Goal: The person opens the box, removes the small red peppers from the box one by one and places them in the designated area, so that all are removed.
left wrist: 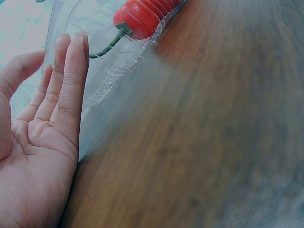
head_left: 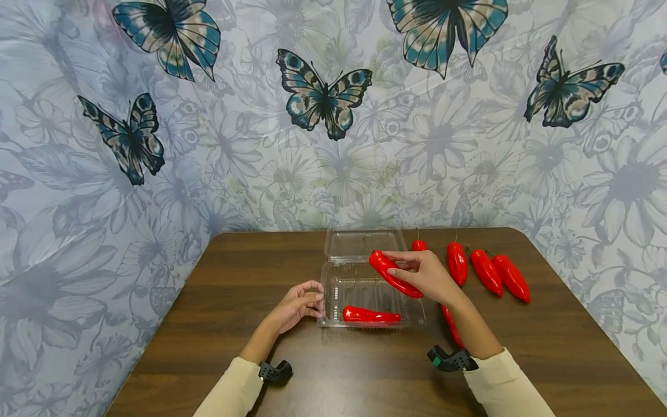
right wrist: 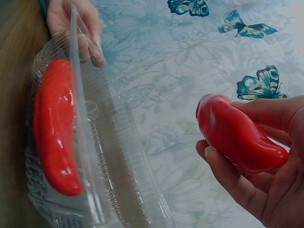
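Note:
My right hand (head_left: 428,277) pinches a glossy red chili pepper (head_left: 384,267) between thumb and fingers, above the right part of a clear plastic clamshell box (head_left: 359,284). In the right wrist view, the held pepper (right wrist: 232,133) lies across the fingers with its pointed end towards the palm. Another red chili pepper (head_left: 371,315) lies in the box along its near side; its green stem (left wrist: 111,43) shows in the left wrist view. My left hand (head_left: 294,304) is at the box's left edge, its fairly straight fingers (left wrist: 71,85) at the clear wall and the thumb apart.
The box's lid (head_left: 365,243) is folded back towards the wall. Several more red chili peppers (head_left: 486,272) lie on the brown wooden table (head_left: 250,260) to the right of the box. One pepper (head_left: 452,325) is partly under my right forearm. A butterfly-patterned cloth (head_left: 333,174) stands behind the table.

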### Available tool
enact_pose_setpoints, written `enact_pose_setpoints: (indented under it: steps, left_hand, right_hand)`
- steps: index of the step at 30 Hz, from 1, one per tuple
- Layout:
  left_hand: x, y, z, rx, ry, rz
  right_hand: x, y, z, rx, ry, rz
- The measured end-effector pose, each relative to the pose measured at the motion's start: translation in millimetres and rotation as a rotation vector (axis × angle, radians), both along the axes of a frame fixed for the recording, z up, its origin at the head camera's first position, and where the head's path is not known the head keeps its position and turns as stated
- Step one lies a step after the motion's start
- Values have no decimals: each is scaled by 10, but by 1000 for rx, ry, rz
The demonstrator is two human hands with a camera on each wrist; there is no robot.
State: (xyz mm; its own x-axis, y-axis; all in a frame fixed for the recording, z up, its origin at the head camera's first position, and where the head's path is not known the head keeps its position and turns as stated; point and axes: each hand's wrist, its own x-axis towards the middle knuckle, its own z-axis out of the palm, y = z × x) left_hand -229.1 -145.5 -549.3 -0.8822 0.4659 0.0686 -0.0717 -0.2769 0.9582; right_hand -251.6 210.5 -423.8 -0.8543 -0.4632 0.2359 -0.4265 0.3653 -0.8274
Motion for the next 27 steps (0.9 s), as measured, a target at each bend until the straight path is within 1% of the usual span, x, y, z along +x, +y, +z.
enact_pose_setpoints:
  steps: [8,14,21,27]
  left_hand:
    - [7,-6,-3,9,10,-12]
    - [11,-16,-14,16,15,-22]
    - [3,-12,-6,-8,-1,4]
    - [-16,-5,-1,-24,-6,18]
  right_hand:
    - [-8,58,27,-8,0,-30]
    - [-18,125,76,-3,-6,-66]
    - [-22,209,129,-32,-64,-100]
    - [-2,254,174,-38,-67,-112]
